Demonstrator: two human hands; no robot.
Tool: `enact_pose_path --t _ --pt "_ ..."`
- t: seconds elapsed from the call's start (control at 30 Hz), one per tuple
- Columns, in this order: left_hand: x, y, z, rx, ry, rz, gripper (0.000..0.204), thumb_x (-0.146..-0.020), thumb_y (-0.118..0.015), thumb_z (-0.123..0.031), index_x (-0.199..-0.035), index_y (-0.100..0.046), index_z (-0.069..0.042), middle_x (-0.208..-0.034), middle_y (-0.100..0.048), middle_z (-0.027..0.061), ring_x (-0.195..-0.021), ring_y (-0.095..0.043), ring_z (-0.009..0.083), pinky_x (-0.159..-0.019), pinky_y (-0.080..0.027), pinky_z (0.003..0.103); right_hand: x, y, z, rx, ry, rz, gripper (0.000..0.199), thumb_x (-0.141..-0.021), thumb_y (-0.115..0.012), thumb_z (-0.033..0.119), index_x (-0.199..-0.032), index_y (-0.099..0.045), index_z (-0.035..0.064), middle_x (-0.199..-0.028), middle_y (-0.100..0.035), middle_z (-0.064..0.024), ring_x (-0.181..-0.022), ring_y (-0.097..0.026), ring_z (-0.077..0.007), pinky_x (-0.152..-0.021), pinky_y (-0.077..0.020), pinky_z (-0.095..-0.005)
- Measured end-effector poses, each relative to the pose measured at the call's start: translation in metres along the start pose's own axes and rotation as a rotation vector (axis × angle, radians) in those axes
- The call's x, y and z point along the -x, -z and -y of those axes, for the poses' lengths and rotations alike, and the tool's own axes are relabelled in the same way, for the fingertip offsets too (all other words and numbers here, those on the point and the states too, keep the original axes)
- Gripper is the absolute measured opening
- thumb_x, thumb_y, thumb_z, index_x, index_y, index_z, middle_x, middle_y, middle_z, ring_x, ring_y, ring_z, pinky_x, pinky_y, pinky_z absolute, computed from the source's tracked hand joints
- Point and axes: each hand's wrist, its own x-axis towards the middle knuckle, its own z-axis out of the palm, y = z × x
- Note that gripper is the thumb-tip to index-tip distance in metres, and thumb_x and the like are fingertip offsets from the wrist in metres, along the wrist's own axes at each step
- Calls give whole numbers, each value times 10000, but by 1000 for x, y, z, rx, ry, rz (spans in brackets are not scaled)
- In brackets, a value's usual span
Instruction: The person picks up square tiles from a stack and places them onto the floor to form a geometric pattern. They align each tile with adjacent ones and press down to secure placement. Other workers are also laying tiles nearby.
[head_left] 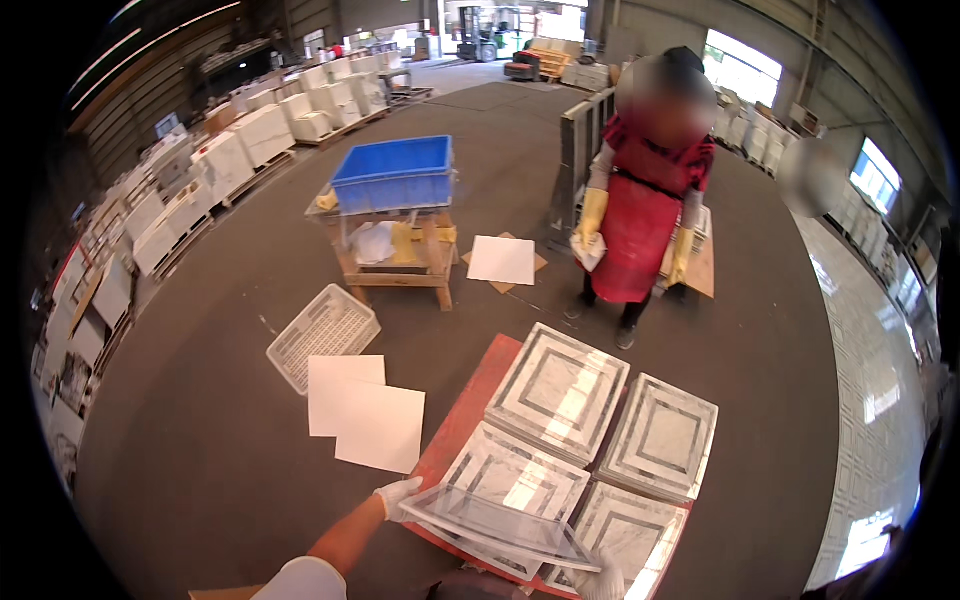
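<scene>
While both gloved hands grip it, the marble-patterned square tile [500, 525] hangs tilted just above the near-left stack on the red pallet [470, 400]. The left hand [397, 497] closes on its left corner; the right hand [603, 580], partly cut off at the lower edge, seems to hold the right corner. Beyond the pallet stands a person in a red apron [640, 220].
</scene>
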Motion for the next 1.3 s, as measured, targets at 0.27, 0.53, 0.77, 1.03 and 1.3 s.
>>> enact_pose_path --t 0.27,0.53,0.77,1.03,1.3 --pt "-101 63 -15 -395 243 -105 360 -966 -540 -257 -1231 -582 -17 -1133 -668 149 -973 -660 273 -904 -501 397 -79 145 -21 54 -23 87 827 -976 -199 607 -1410 -337 -83 -1367 -503 -210 -1176 -562 -335 -867 -551 -453" --pt "-105 58 -13 -419 400 -151 327 -968 -539 -235 -1200 -591 -11 -1088 -689 149 -950 -667 292 -889 -513 408 -167 209 -43 376 -277 -211 495 -924 -583 326 -1275 -542 -21 -1173 -652 -148 -1001 -655 -248 -856 -538 -365" --pt "-77 74 18 -507 229 -308 289 -957 -557 -219 -1162 -609 -23 -1058 -692 125 -942 -659 288 -880 -514 430 -158 195 -65 570 -351 -292 519 -859 -677 299 -1205 -587 -77 -1089 -680 -156 -936 -662 -242 -820 -522 -353" --pt "-41 23 39 -608 60 -245 340 -965 -532 -221 -1198 -589 21 -1102 -676 154 -977 -656 318 -890 -515 446 -92 238 -105 724 -181 -301 538 -897 -620 369 -1196 -605 -77 -1071 -688 -147 -957 -642 -224 -852 -484 -323" --pt "-5 -82 91 -933 -278 -205 286 -907 -636 -221 -1070 -639 14 -957 -659 31 -831 -598 122 -739 -486 290 80 183 -61 675 148 -558 359 -874 -690 259 -995 -629 -74 -899 -680 -81 -788 -618 -133 -725 -506 -275"
